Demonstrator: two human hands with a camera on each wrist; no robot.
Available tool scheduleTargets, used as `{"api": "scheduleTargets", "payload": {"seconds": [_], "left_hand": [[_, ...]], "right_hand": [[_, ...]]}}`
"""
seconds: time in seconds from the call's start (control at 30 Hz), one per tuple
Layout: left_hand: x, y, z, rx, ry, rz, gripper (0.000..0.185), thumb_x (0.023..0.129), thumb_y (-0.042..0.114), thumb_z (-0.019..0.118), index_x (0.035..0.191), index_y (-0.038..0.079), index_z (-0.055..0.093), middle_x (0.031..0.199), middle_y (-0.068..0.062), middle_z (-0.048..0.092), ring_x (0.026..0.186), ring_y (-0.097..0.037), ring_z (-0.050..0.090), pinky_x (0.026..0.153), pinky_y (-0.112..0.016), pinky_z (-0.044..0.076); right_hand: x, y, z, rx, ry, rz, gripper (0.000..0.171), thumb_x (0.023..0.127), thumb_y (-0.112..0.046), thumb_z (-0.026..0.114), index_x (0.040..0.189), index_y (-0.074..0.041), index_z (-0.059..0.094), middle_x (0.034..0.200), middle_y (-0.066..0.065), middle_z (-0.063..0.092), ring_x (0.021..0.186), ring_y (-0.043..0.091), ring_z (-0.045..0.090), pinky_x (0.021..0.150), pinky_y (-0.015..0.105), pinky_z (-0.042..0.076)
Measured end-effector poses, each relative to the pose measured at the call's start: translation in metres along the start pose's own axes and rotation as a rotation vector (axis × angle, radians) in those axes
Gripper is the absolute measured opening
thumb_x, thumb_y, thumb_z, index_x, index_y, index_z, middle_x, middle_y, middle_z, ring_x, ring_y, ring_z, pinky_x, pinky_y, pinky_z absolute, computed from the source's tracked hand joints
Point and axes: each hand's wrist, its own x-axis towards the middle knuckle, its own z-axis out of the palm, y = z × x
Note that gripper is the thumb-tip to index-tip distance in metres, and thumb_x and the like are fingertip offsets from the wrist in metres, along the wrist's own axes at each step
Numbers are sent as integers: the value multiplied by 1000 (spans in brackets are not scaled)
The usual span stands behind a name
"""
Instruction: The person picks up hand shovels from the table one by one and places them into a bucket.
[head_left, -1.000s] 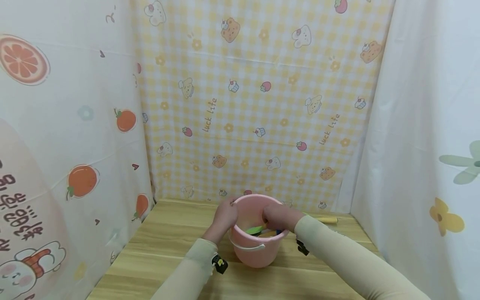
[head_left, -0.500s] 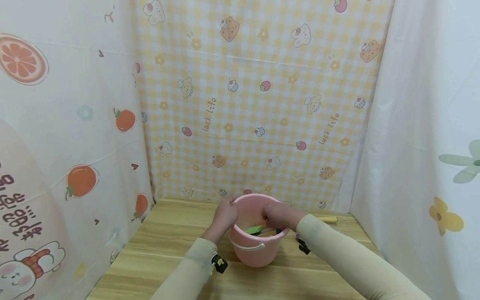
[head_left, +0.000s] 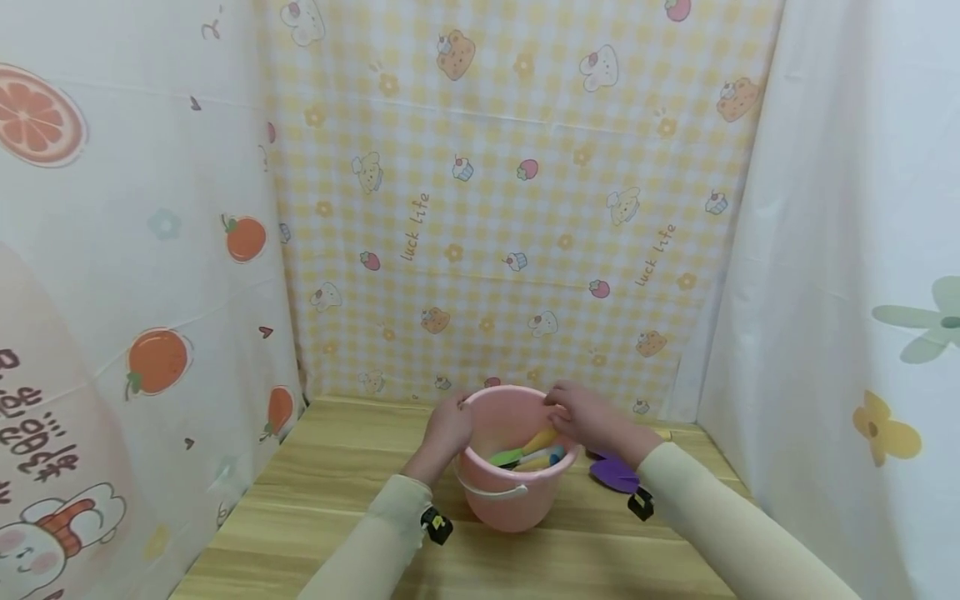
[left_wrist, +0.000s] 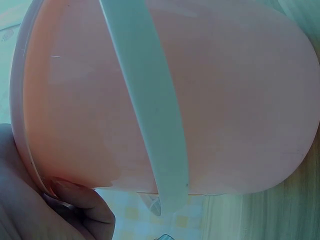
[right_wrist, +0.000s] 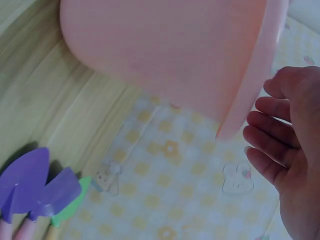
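A pink bucket stands upright on the table, its white bail hanging down the near side. My left hand grips the left of its rim, with a finger curled under the lip in the left wrist view. At the right of the rim is my right hand, fingers loosely bent and holding nothing; its fingertips are right beside the lip in the right wrist view. Inside the bucket lie a green blade, a yellow handle and a blue-ended piece; their lower parts are hidden.
Right of the bucket, a purple pointed trowel, a purple square-ended shovel and a green-bladed tool lie side by side on the wooden table. A yellow checked curtain hangs behind, with white curtains on both sides.
My right hand has come up out of the bucket to the right rim, leaving the yellow handle inside. The purple trowel now shows beside my right forearm. The left hand stays on the rim.
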Motion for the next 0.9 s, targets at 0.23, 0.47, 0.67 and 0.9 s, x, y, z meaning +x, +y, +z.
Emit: {"api": "scheduleTargets", "payload": {"seconds": [0.23,0.47,0.67,0.9], "left_hand": [[1,0,0,13,6,15,44,115,20,40,149,12,67,148,-19,67,125,-40,67,98,-56,60],[-1,-2,0,-2,-1,1,45,115,19,41,150,12,67,149,-19,66,131,-41,65,104,-58,58],[-1,-4,0,-3,-1,8,45,115,18,40,149,14,68,149,-18,67,129,-39,66,102,-57,58],[0,-3,2,-21,-6,0,45,115,20,40,150,14,67,150,-17,66,133,-40,64,106,-59,57]], "right_hand": [[-39,26,-3,51,105,120,19,107,-14,73,123,-5,77,119,7,73,112,31,71,97,55,61],[-90,58,9,77,128,291,35,109,-20,73,138,-2,71,135,18,72,127,44,66,106,65,54],[-132,89,26,31,119,367,59,107,-40,76,147,2,65,147,27,65,137,53,58,112,71,47],[-161,125,45,-49,83,409,60,100,-40,83,142,0,70,138,31,68,130,60,59,106,76,48]]}}
